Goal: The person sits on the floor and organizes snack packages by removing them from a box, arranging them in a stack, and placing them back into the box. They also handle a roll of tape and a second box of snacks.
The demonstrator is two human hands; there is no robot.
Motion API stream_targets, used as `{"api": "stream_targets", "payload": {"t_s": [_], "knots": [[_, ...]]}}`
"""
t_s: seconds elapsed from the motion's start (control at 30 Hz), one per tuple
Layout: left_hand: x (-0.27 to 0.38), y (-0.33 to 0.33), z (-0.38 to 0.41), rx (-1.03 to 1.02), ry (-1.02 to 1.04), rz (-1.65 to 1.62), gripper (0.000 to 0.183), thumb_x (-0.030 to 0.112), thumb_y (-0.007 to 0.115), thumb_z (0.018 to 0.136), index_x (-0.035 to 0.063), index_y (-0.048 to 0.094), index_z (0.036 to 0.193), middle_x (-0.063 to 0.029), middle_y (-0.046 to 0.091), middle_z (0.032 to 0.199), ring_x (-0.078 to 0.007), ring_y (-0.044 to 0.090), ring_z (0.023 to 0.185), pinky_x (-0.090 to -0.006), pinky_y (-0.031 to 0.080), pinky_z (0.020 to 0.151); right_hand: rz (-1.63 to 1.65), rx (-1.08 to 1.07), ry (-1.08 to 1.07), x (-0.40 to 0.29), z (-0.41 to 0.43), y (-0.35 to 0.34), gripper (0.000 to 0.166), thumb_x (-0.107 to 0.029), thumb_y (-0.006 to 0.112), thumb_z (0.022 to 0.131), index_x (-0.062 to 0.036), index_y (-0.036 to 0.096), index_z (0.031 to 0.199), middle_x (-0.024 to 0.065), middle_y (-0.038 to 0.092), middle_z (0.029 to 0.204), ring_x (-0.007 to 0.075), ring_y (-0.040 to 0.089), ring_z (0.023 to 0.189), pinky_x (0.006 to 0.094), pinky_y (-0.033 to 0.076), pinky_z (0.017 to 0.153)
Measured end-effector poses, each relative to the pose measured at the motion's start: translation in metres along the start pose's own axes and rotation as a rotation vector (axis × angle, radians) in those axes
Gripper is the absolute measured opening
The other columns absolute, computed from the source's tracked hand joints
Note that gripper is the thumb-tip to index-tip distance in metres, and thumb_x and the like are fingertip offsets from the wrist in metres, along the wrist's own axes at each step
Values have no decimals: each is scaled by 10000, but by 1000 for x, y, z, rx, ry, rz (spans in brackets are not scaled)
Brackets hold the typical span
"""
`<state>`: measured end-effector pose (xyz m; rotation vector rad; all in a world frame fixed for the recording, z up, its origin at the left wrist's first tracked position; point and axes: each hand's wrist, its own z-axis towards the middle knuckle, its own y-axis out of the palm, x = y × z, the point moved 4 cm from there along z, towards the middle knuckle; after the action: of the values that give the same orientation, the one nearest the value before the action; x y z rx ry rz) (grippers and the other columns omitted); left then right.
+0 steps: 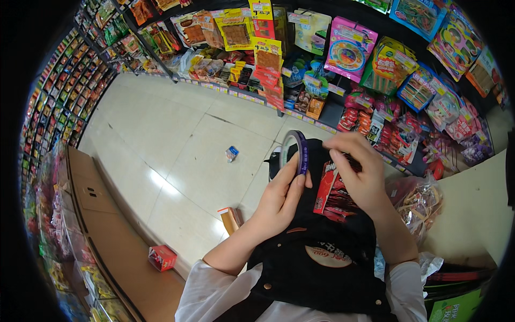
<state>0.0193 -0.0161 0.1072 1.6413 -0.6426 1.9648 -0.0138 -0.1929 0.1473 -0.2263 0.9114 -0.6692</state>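
My left hand (279,203) grips a roll of purple tape (304,157) by its lower edge, with the ring standing upright. The purple band bears printed writing. To the right of the roll is my right hand (360,173), its thumb and forefinger close together; whether a tape end is pinched between them is too small to tell. Below that hand, a red box (322,191) with dark red snack packets (340,207) rests at my lap, against the black apron (297,253). The right hand covers part of the box.
Shelves of bagged snacks (350,48) run along the far side and right. A small blue packet (231,153) lies on the tiled floor (189,141). A brown cardboard panel (104,205) borders the left, near a red carton (162,258). An open carton (230,220) stands beside my left forearm.
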Motion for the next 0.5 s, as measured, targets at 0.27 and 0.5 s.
{"api": "stream_targets", "payload": {"t_s": [0.27,0.5], "knots": [[0,7,1,50,103,223,513,17,468,1034,-88,303,1508,-173,589,1266,-183,584,1141,-286,467,956,-287,-31,-319,-34,-5,9,296,-33,786,702,-14,708,987,69,664,943,233,661,831,340,543,680],[-15,12,-1,92,59,271,477,32,503,1029,-93,367,1468,-116,617,1062,-133,591,936,-254,494,822,-418,-99,-387,-25,-15,17,276,-112,741,710,-33,701,972,45,640,913,205,648,817,307,495,618]]}}
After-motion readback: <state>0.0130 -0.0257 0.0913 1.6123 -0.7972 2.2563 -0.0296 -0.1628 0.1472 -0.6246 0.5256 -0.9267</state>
